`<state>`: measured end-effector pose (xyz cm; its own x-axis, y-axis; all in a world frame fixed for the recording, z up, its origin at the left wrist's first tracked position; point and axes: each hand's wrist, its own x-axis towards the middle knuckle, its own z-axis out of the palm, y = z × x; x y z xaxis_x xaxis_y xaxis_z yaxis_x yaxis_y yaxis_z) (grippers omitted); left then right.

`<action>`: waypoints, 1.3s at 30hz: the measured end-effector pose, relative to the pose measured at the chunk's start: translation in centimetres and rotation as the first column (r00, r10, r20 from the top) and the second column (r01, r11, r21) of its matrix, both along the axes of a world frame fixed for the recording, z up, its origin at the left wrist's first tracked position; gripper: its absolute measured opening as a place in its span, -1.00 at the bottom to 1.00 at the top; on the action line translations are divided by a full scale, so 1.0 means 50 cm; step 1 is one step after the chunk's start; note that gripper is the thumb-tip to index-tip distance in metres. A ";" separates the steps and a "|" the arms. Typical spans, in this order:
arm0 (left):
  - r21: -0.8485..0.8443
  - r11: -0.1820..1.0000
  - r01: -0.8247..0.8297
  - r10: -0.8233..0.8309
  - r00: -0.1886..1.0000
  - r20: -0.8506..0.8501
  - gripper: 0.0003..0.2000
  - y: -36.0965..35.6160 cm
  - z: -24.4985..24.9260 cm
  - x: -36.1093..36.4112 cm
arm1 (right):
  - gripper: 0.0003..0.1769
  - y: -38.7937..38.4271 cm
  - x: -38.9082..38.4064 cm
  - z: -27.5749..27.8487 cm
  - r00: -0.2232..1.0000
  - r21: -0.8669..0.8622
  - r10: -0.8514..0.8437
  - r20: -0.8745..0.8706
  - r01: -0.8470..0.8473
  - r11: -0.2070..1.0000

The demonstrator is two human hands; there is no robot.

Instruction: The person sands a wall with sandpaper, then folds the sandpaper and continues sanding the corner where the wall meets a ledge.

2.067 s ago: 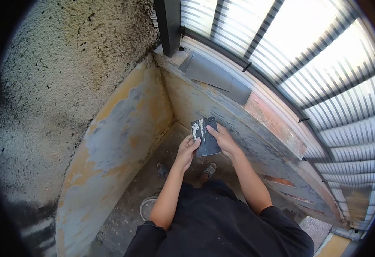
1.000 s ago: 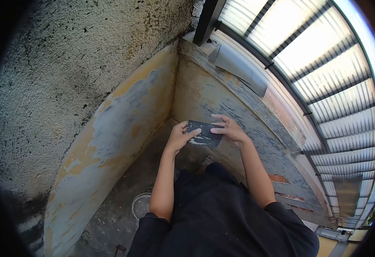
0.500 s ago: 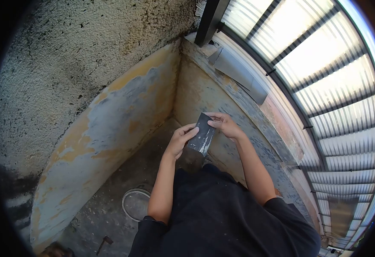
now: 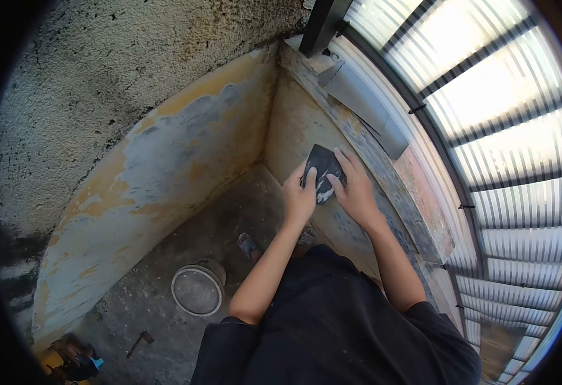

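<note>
A dark, flat, flexible sheet (image 4: 322, 168) with white smears is held up between both hands, in front of the low wall's inner corner. My left hand (image 4: 301, 192) grips its left edge, the thumb lying on the near face. On the right side, my right hand (image 4: 356, 187) has its thumb on the sheet's lower right part and its fingers along the right edge. The sheet looks slightly bent. Its far face is hidden.
Patchy low walls (image 4: 184, 147) meet in a corner. A round bucket (image 4: 197, 290) stands on the grey floor, near a small tool (image 4: 140, 342). Yellow and blue items (image 4: 75, 362) lie lower left. A grey panel (image 4: 371, 115) rests on the right ledge.
Both hands and the sheet have moved up and right in the view. The sheet is turned and more bent, and my right hand's fingers point upward. The bucket and feet show more fully.
</note>
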<state>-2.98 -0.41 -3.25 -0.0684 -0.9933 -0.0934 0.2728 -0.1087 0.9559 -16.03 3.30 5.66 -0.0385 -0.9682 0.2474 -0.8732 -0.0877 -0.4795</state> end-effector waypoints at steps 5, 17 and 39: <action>-0.048 0.976 -0.213 0.219 0.957 0.193 -0.64 0.005 0.093 -0.042 | -0.50 0.041 -0.009 0.090 0.994 -0.137 0.018 -0.107 -0.032 0.990; -0.287 0.956 -0.053 0.151 0.932 0.329 -0.46 -0.059 0.015 -0.175 | -0.52 0.059 -0.047 0.145 0.886 -0.376 -0.088 -0.455 -0.102 0.921; -0.388 0.917 0.095 0.049 0.937 0.345 -0.27 0.042 0.010 -0.227 | -0.29 -0.005 -0.106 0.168 0.821 -0.232 -0.040 -0.570 -0.114 0.966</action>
<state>-14.35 1.69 -2.77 -0.1275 -0.9508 0.2824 -0.0749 0.2932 0.9531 -21.34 3.05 14.07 0.2173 -0.8706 0.4414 -0.9751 -0.1725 0.1398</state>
